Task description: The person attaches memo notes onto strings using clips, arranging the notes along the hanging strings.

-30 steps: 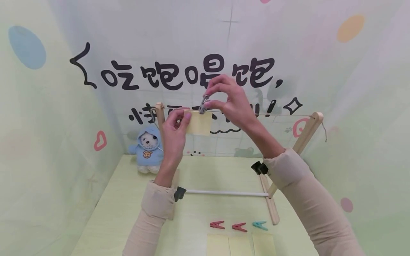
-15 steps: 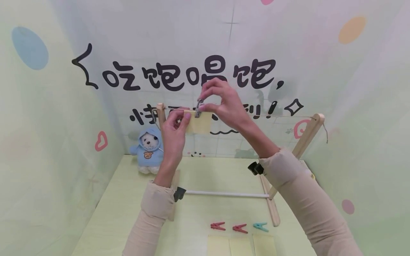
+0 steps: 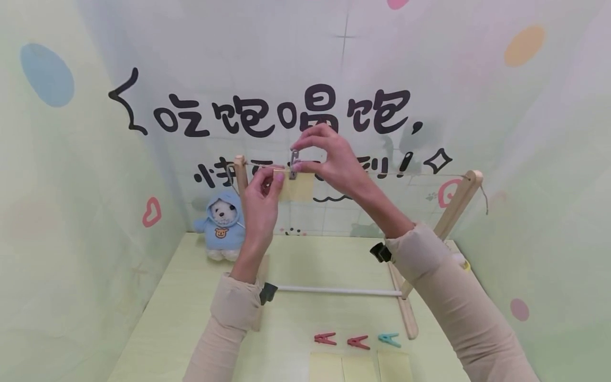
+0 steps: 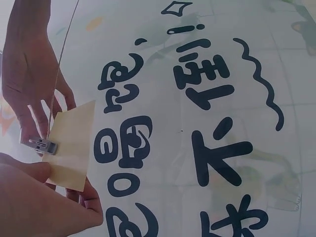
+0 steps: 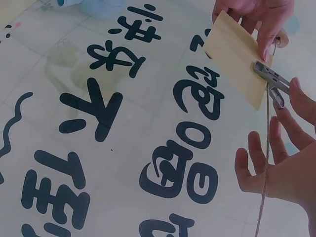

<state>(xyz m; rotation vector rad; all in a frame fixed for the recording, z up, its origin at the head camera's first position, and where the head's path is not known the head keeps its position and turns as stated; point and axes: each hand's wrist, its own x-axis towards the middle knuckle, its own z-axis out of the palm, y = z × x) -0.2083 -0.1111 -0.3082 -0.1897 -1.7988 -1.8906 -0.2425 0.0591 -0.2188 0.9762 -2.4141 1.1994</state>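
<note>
A pale yellow sheet of paper (image 3: 304, 188) hangs with its upper edge at the string (image 5: 268, 143). My left hand (image 3: 261, 204) pinches the sheet's upper left corner between thumb and fingers, at the string. In my right hand (image 3: 339, 162) the handles of a grey clothespin (image 5: 270, 75) are pinched between thumb and fingers. Its jaws reach over the paper's top edge, in from that corner, as the right wrist view shows. The left wrist view shows the same clothespin (image 4: 42, 145) against the paper (image 4: 74, 143); whether the jaws are fully clamped I cannot tell.
Wooden posts (image 3: 458, 207) joined by a white rod (image 3: 339, 290) carry the string. On the table (image 3: 191, 323) lie two red clothespins (image 3: 325, 338), a teal one (image 3: 389, 339) and several yellow sheets (image 3: 359, 369). A plush toy in blue (image 3: 221, 228) stands back left.
My right hand has moved left and slightly down along the paper's top edge, and the clothespin has turned more upright. The left hand keeps its hold on the corner.
</note>
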